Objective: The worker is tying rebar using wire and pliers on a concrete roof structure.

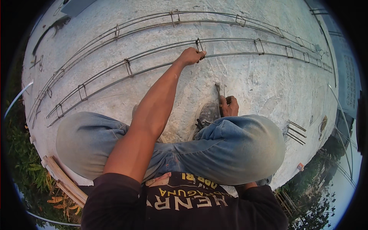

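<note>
I squat on a pale concrete slab (253,76). My left hand (191,56) reaches forward and grips a wire stirrup (199,45) on the nearer steel rebar cage (230,48), which lies across the slab. My right hand (230,106) rests beside my right knee and holds a slim metal tool (218,96) upright, its tip touching the concrete. A second rebar cage (153,21) lies parallel behind the first. My right shoe (207,114) sits just left of the tool.
Short loose rebar pieces (296,131) lie on the slab at the right. Wooden planks (63,180) line the slab's left edge, with grass (23,153) beyond. The slab ends in a drop on the right, where trees and a building (350,84) show below.
</note>
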The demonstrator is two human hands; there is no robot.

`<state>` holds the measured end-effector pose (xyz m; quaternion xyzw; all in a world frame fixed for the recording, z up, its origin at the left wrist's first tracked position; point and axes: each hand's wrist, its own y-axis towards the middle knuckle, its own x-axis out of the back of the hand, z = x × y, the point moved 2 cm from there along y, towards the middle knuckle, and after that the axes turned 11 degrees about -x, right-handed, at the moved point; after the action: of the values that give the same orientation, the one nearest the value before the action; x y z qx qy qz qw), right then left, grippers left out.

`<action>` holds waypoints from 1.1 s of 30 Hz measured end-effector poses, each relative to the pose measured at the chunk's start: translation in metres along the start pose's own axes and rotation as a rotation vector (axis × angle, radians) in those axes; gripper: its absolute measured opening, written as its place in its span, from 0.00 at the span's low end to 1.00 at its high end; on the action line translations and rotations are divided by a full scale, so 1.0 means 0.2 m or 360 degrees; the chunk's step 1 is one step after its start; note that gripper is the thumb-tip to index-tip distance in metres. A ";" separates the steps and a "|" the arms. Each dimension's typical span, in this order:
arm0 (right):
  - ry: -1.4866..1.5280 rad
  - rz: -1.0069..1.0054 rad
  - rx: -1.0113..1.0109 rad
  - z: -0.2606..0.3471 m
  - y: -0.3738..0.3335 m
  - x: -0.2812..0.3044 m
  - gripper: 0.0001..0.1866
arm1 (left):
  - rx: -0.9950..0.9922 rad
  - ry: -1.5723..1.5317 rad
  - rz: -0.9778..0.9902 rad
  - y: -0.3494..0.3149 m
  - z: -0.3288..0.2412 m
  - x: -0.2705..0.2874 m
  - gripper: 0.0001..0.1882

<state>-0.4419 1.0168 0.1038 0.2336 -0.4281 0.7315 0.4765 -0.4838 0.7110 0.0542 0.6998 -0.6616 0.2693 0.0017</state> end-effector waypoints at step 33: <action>0.0299 -0.0115 0.0786 0.54 0.57 -0.35 0.10 | 0.0184 -0.0406 0.0062 -0.12 -0.06 0.12 0.20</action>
<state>-0.5207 0.8697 0.0612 0.2890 -0.1819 0.8147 0.4687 -0.4670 0.6966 0.0816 0.7143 -0.6534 0.2158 -0.1280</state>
